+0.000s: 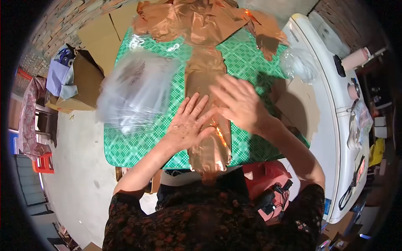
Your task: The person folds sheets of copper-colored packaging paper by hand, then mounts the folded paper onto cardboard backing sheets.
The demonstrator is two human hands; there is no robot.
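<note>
A long, flat piece of shiny copper-coloured foil (205, 75) runs down the middle of the table toward my body, its near end hanging over the table edge. My left hand (186, 127) lies on the foil's left side with its fingers spread. To its right, my right hand (243, 104) is over the foil with its fingers stretched out, slightly blurred, and its thumb near the left fingers. Neither hand grips anything. Creases catch the light just below the hands. At the far end of the table lies a crumpled heap of the same copper foil (197, 21).
A stack of clear plastic bags (138, 88) sits on the left of the green checked tablecloth (247, 146). A white refrigerator (326, 117) lies along the right side, beside a cardboard piece (299, 104). An open cardboard box (86, 81) stands at left on the floor.
</note>
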